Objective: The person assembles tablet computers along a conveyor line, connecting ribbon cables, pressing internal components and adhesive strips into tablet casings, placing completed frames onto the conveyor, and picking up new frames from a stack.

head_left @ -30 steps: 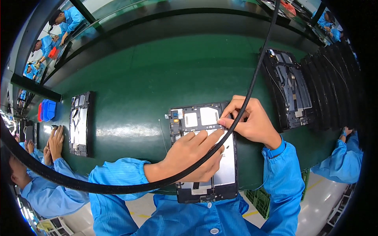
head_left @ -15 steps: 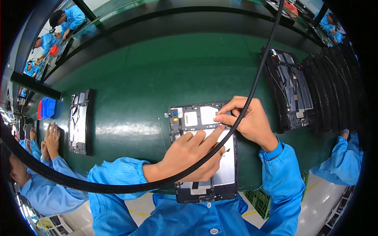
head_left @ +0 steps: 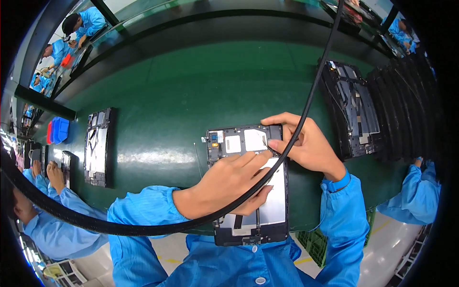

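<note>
Green tabletop underlies one opened device. Left of it: one blue bin, then one silver-faced unit. One left hand covers the device's middle; one right hand, thumb and forefinger apart, touches its top right; I cannot tell what either grip holds. Right of it, one dark unit.

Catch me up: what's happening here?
A person works bare-handed on an opened flat device on the green table. The left grip lies over its middle; the right grip is at its upper right corner. Whether either holds anything small is hard to tell. A similar opened device lies to the left; dark units are packed together at right.
</note>
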`<state>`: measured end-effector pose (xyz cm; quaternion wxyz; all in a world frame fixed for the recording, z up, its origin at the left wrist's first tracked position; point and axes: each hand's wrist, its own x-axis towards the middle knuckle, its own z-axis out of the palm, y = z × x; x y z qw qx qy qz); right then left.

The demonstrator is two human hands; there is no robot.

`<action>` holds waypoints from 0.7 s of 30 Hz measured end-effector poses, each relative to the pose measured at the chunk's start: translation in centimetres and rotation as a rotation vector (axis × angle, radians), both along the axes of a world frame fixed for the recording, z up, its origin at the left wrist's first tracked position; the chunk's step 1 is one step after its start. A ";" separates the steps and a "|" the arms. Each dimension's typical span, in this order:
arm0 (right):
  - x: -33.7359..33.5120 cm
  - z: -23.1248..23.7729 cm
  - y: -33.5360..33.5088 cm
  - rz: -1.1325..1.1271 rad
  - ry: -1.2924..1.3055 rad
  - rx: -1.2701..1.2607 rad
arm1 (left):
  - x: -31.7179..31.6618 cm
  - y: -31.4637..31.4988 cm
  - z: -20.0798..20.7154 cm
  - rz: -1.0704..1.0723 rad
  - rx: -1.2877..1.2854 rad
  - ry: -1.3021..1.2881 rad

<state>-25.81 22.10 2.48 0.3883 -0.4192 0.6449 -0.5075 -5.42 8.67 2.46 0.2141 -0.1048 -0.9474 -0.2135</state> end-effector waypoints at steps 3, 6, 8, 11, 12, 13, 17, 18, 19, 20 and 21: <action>-1.0 0.5 0.6 0.110 -0.018 0.084 | 0.1 0.1 0.0 0.006 -0.001 -0.005; -1.1 0.7 0.8 0.111 -0.063 0.119 | 0.2 0.1 -0.2 0.007 0.010 -0.011; -1.0 1.1 0.7 0.123 -0.074 0.133 | 0.3 0.1 -0.4 0.012 0.021 -0.018; -0.9 1.6 0.6 0.127 -0.123 0.167 | 0.5 0.1 -0.8 0.013 0.005 -0.047; -0.9 1.7 0.6 0.120 -0.162 0.185 | 0.4 0.0 -0.8 0.007 0.019 -0.010; -0.8 1.9 0.5 0.124 -0.162 0.188 | 0.3 0.0 -0.8 0.002 0.032 0.026; -0.8 0.7 0.7 0.078 -0.245 0.212 | 0.1 0.0 -0.9 -0.003 0.042 0.050; -0.8 0.1 0.7 0.076 -0.247 0.155 | 0.1 0.0 -0.8 -0.001 0.046 0.046; -0.8 0.1 0.7 0.076 -0.250 0.158 | 0.1 0.1 -0.7 0.000 0.050 0.044; -0.9 0.4 0.7 0.088 -0.238 0.165 | 0.2 0.1 -0.7 -0.001 0.052 0.041; -1.0 0.7 0.7 0.098 -0.223 0.172 | 0.2 0.2 -0.6 0.004 0.057 0.028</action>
